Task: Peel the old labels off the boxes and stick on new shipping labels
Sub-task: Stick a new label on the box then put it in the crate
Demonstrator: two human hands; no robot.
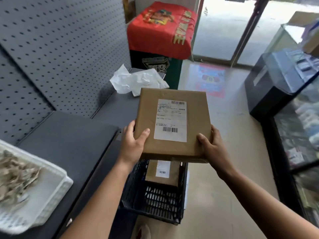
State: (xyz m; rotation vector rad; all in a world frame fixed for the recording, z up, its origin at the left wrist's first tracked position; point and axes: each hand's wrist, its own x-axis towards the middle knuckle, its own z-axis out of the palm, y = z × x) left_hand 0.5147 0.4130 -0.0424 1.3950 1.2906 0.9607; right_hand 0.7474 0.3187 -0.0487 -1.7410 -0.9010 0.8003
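Left hand (133, 144) and right hand (213, 145) each have a closed grip on a near corner of the box (196, 118) above the basket (162, 202), so its unsupported far edge could tip and slip free.

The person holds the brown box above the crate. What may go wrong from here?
1. The left hand and right hand grip only the near corners of the brown cardboard box; it might slip into the dark plastic crate below.
2. Its white printed label lies flat with no lifted corner, so peeling may tear it.
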